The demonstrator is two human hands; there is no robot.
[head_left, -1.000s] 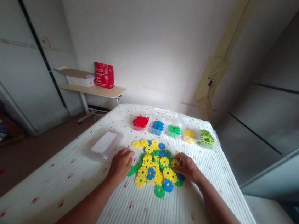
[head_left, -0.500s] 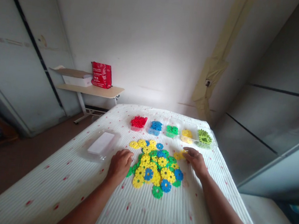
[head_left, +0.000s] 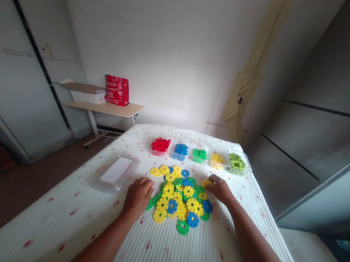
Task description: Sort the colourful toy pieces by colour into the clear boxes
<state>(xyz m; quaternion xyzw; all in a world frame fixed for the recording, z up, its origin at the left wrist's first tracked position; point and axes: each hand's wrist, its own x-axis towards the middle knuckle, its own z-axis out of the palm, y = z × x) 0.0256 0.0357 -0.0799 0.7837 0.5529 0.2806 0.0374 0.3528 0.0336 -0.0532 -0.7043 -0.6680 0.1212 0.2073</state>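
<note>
Slotted plastic snowflake discs in yellow, green and blue lie in a loose pile point(head_left: 173, 194) on the white quilted cover point(head_left: 162, 254). At the pile's right upper edge, my right hand point(head_left: 220, 190) is closed, its fingertips on a yellow snowflake disc point(head_left: 206, 182) that they partly hide. My left hand point(head_left: 138, 194) rests against the pile's left side, with curled fingers. What those fingers hold, if anything, is hidden.
Beyond the pile stands a row of clear tubs with red pieces point(head_left: 160, 144), blue discs point(head_left: 181, 150), green discs point(head_left: 199, 154), yellow discs point(head_left: 217, 159) and light green pieces point(head_left: 237, 162). A clear plastic lid point(head_left: 128, 176) lies left. A side table point(head_left: 117, 108) bears a red bag point(head_left: 116, 90).
My right hand has moved slightly left toward the pile, with the yellow disc at its fingertips. My left hand stays in about the same place beside the pile. The view has shifted slightly.
</note>
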